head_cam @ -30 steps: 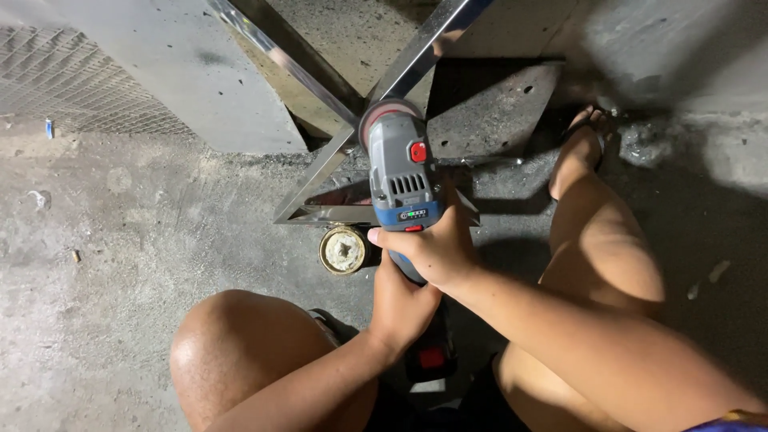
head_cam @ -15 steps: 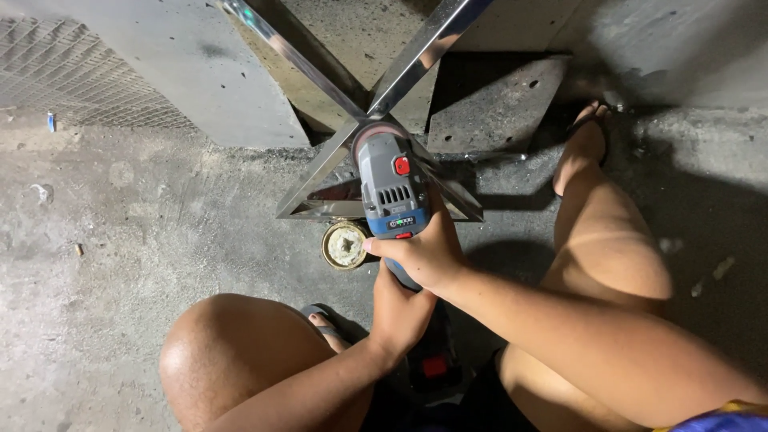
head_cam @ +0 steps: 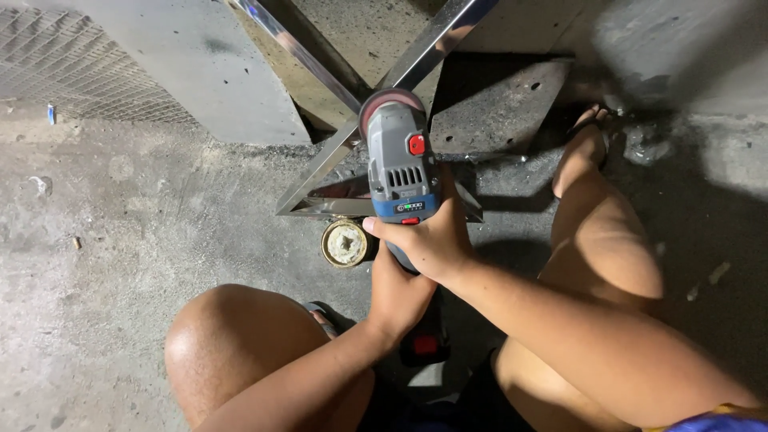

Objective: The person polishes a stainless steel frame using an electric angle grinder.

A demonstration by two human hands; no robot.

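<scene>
Hands around grinder, perhaps touching frame

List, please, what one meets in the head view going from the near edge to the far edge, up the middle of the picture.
left hand → right hand → grey and blue angle grinder → its round disc → crossed shiny metal bars
</scene>
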